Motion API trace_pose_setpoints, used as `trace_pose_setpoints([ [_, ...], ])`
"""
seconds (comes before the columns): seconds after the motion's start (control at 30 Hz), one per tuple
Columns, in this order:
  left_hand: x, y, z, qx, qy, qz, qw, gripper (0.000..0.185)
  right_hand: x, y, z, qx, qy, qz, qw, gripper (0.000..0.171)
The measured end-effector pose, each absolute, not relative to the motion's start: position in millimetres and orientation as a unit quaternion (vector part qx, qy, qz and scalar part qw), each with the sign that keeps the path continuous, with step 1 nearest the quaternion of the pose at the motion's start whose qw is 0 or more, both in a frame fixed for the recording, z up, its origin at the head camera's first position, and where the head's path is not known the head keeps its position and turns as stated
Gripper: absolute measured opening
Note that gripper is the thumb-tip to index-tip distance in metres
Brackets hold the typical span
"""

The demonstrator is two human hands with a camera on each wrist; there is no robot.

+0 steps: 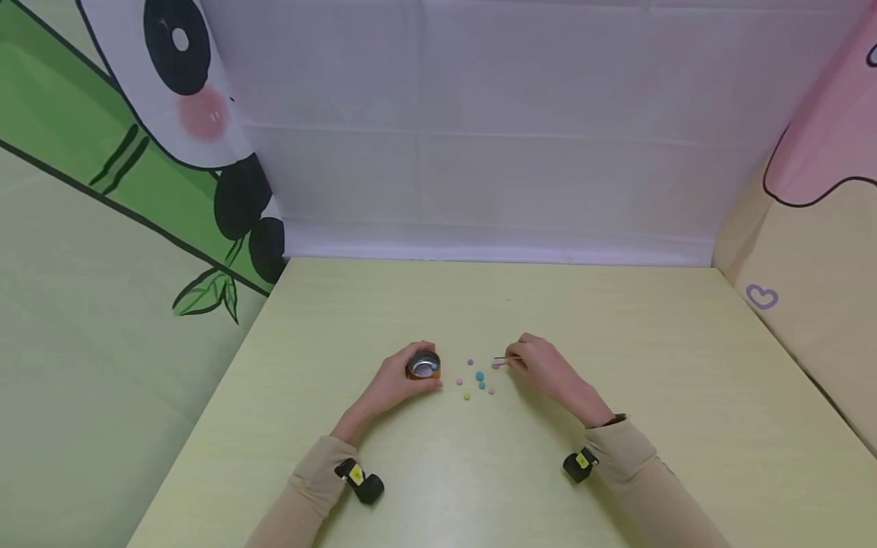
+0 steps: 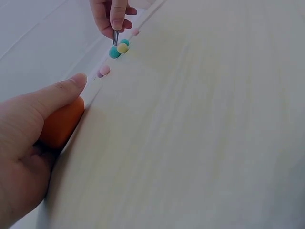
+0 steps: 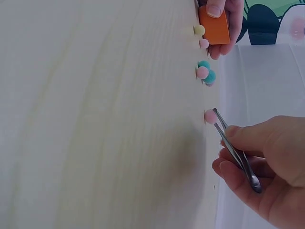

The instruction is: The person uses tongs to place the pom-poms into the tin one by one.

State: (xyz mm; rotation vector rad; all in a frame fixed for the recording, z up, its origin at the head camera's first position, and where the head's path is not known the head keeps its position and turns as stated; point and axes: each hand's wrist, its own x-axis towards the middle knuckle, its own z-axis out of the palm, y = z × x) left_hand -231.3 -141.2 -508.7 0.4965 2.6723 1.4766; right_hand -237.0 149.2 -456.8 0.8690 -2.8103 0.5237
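Note:
My left hand (image 1: 393,380) grips a small round tin (image 1: 423,367) with an orange outside and a shiny metal inside, standing on the table. In the right wrist view my right hand (image 3: 267,162) pinches a pair of metal tweezers (image 3: 242,161). Their two tips are spread apart beside a pink ball (image 3: 209,116); whether they touch it I cannot tell. Between my hands lie several small balls, among them a blue ball (image 1: 479,376), a yellow ball (image 1: 467,396) and a purple ball (image 1: 470,362).
The light wooden table (image 1: 617,320) reaches back to a pale cloth wall (image 1: 479,183). Printed cloths with cartoon figures hang at the left and right sides. A small black camera sits on each wrist.

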Motion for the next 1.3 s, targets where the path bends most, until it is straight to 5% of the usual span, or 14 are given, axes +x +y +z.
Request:
trace_pose_setpoints([
  [1.3, -238, -127, -504, 0.151, 0.860, 0.488, 0.018, 0.068, -254, 161, -453, 0.303, -0.936, 0.162, 0.070, 0.007],
])
